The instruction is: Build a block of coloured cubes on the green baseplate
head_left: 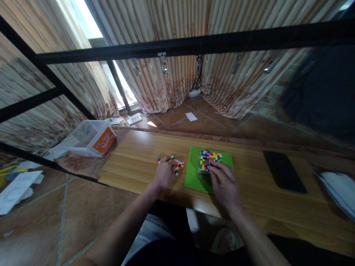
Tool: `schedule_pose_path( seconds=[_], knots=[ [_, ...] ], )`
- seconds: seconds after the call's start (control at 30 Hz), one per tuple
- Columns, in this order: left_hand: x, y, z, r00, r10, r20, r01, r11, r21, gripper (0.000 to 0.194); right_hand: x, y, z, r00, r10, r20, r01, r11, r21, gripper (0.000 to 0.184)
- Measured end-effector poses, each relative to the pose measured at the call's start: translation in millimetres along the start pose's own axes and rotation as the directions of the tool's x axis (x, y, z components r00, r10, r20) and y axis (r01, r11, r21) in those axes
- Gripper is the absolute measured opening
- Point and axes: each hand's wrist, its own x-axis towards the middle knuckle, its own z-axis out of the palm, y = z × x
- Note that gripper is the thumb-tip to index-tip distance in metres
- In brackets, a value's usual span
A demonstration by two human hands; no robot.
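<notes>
A green studded baseplate (pixel 193 173) lies on the wooden table, bearing a square block of small multicoloured bricks (pixel 205 161). My right hand (pixel 226 183) reaches over the plate's right side, thumb and fingers pinched together at the block's near right edge. Whatever sits between those fingertips is too small to make out. Left of the plate, a loose pile of tiny coloured bricks (pixel 179 164) is spread on the wood. My left hand (pixel 164 173) rests on this pile with its fingers curled down among the pieces, and its fingertips are partly hidden.
The narrow wooden table (pixel 133 155) has a black phone-like slab (pixel 284 171) on its right and a white item (pixel 340 190) at the far right end. A clear plastic box (pixel 85 138) with an orange label stands beyond the left end. A black metal bar (pixel 180 47) crosses ahead.
</notes>
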Motion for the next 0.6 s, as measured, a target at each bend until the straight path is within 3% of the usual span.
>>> schedule_pose_path(
  seconds=[0.27,0.4,0.6],
  knots=[
    [-4,-3,-3.3,0.999,-0.005,-0.033,0.003,0.997,-0.083,0.022,1,-1,3,0.999,0.035,-0.024,-0.035,0.999,0.019,0.021],
    [-9,4,-3.7,0.997,0.048,-0.067,-0.051,0.998,-0.039,0.026,0,0,2,0.999,0.033,-0.030,-0.032,0.999,0.023,0.021],
    [3,7,-1.3,0.995,0.035,-0.097,-0.029,0.998,0.064,0.023,0,-1,3,0.999,0.037,-0.013,-0.036,0.999,0.021,0.021]
  ],
)
